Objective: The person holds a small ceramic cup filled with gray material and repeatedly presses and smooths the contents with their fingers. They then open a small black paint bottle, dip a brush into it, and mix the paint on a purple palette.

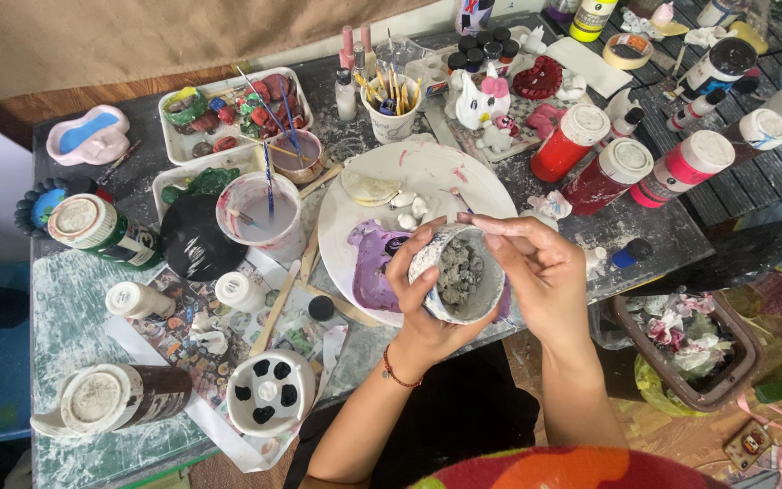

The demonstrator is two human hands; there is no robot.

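My left hand [420, 303] cups a small white ceramic bowl [492, 292] from below and the left, over the near edge of the table. The bowl is smeared with grey and holds lumps of grey clay [460, 273]. My right hand [540, 267] pinches the bowl's far right rim, with a thin tool [461, 200] sticking out past its fingertips. Just behind the bowl lies a large white plate [427, 172] carrying small white clay pieces and a purple shape [375, 258].
Paint bottles [626, 167] lie at the right, a water cup with brushes [260, 213] and a black disc [196, 237] at the left. A spotted white dish [270, 391] sits near the front edge. A bin with crumpled tissue [685, 349] stands at the right.
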